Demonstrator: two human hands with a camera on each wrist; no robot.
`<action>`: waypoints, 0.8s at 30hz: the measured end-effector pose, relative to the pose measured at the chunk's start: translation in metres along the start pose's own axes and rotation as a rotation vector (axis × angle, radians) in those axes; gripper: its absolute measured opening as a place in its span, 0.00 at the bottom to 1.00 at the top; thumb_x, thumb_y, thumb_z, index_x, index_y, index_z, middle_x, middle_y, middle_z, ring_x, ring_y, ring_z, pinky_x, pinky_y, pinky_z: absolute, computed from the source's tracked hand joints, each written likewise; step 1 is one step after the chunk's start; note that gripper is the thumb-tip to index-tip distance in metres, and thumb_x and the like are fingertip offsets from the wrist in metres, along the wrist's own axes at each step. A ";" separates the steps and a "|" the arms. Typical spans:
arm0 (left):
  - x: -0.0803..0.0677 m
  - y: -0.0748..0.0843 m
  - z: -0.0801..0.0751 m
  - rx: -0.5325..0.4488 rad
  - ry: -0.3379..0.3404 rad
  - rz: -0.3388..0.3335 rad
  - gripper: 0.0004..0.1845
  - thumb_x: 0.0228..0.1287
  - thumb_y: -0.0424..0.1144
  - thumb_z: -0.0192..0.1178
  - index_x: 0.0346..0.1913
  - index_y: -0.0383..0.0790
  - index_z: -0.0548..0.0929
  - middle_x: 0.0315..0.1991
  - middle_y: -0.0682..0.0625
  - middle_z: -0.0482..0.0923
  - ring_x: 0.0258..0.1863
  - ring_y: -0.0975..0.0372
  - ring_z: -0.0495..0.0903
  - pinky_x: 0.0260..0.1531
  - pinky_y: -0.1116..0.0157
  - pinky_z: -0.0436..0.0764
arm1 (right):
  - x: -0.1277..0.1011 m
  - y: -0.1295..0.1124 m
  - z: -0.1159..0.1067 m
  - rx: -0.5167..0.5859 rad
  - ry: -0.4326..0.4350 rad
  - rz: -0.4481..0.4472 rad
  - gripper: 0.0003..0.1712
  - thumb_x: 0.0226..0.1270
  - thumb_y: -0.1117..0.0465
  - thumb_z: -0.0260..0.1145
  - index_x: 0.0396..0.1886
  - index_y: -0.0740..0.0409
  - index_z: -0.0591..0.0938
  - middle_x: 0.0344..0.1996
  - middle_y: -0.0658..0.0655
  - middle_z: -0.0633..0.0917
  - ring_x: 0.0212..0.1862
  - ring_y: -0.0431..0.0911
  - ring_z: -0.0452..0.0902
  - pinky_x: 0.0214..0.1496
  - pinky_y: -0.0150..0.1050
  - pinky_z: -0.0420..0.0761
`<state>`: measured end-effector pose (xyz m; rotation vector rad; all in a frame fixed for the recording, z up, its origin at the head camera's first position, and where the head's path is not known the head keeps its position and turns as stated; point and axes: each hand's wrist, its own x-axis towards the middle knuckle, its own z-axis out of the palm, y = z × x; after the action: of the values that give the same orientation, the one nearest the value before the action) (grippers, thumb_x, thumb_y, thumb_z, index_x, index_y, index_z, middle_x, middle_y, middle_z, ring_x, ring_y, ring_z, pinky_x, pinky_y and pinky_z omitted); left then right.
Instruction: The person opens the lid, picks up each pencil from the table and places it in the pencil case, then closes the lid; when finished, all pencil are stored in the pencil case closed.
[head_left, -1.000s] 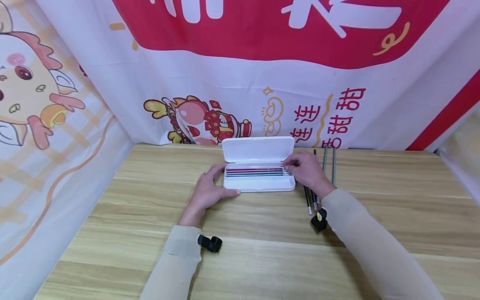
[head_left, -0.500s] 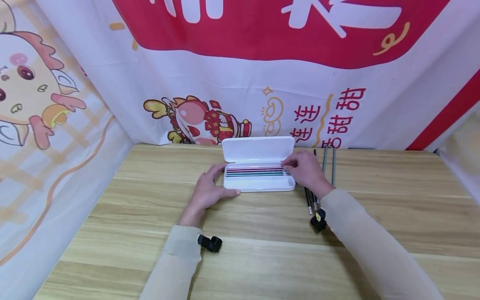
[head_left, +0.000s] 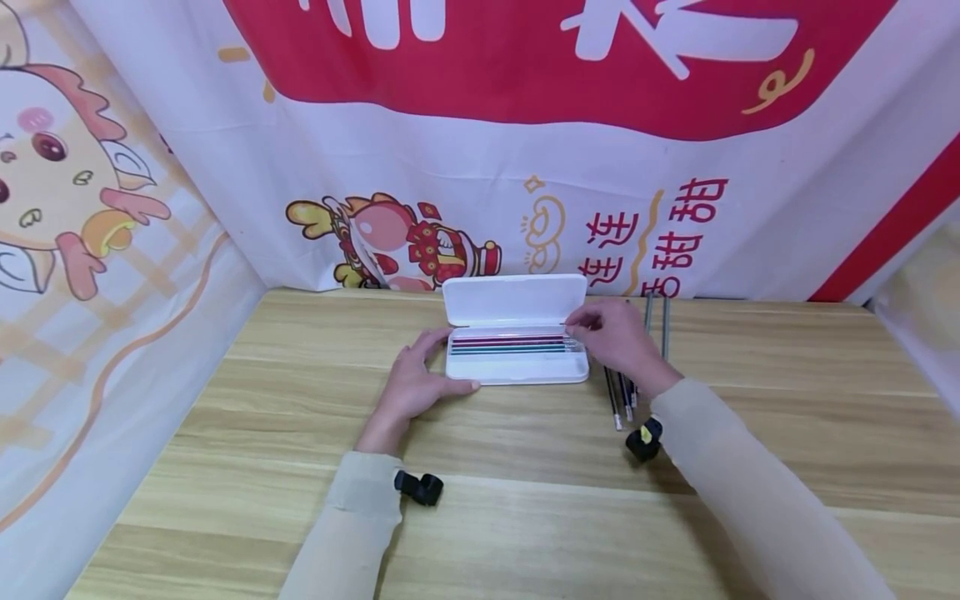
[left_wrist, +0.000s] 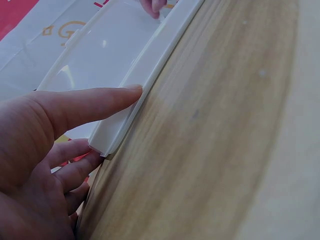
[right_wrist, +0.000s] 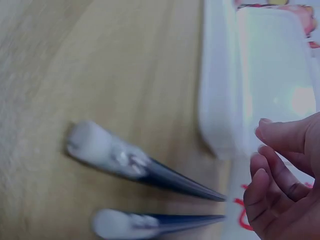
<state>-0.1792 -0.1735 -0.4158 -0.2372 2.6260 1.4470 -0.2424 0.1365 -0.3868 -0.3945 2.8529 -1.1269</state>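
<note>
**Open pencil case braced on one side, worked at on the other**

At about 9 o'clock of the case, the left hand lies flat on the wooden table, fingers straight, thumb along the front edge and fingertips against the left end. It grips nothing; it looks placed to stop the pencil case from sliding.

The case sits mid-table, its lid standing open at 12 o'clock. Inside, a row of colored pencils lies lengthwise, so each one fits the tray.

At 3 o'clock, the right hand reaches over the right end of the tray, fingertips pinched at the tips of the pencils there. Whether it actually holds one cannot be told. Beyond it, more dark pencils lie loose on the table, close by.

The left wrist view shows the thumb pressing the case's rim, contact the head view leaves vague. The right wrist view, blurred, shows curled fingers near the case corner and two loose pencils' capped ends.
</note>
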 end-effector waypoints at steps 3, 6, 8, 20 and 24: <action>0.000 0.000 0.000 0.003 -0.001 0.013 0.50 0.52 0.46 0.85 0.79 0.60 0.72 0.86 0.50 0.62 0.89 0.46 0.46 0.88 0.39 0.39 | -0.008 -0.006 -0.013 0.024 0.013 -0.022 0.11 0.78 0.60 0.69 0.53 0.57 0.91 0.45 0.60 0.90 0.45 0.52 0.82 0.44 0.42 0.83; 0.000 0.000 0.000 -0.003 -0.001 0.008 0.50 0.52 0.46 0.85 0.79 0.60 0.72 0.86 0.50 0.61 0.89 0.46 0.45 0.87 0.38 0.39 | -0.020 -0.014 -0.028 0.053 0.021 0.004 0.13 0.79 0.56 0.68 0.55 0.55 0.90 0.45 0.59 0.90 0.44 0.51 0.81 0.42 0.40 0.82; -0.001 0.000 0.000 -0.004 -0.003 0.007 0.50 0.52 0.46 0.85 0.79 0.60 0.72 0.86 0.50 0.61 0.89 0.45 0.44 0.87 0.37 0.39 | -0.030 -0.018 -0.037 0.079 0.026 0.038 0.15 0.80 0.52 0.68 0.57 0.53 0.89 0.45 0.59 0.89 0.43 0.53 0.82 0.40 0.40 0.83; -0.001 0.000 0.000 -0.003 -0.004 -0.007 0.50 0.52 0.47 0.85 0.79 0.62 0.72 0.87 0.50 0.60 0.89 0.44 0.43 0.86 0.35 0.42 | -0.080 0.001 -0.067 0.319 0.110 0.181 0.27 0.80 0.43 0.66 0.67 0.53 0.82 0.52 0.61 0.85 0.41 0.47 0.89 0.41 0.41 0.93; 0.000 0.000 0.000 0.002 -0.004 -0.021 0.51 0.51 0.47 0.85 0.79 0.62 0.71 0.87 0.50 0.59 0.89 0.43 0.43 0.86 0.34 0.44 | -0.091 0.015 -0.070 0.324 0.126 0.210 0.28 0.80 0.43 0.66 0.68 0.56 0.82 0.49 0.61 0.85 0.39 0.44 0.89 0.41 0.42 0.94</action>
<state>-0.1788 -0.1732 -0.4157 -0.2611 2.6139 1.4370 -0.1667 0.2162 -0.3501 -0.0058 2.6589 -1.5792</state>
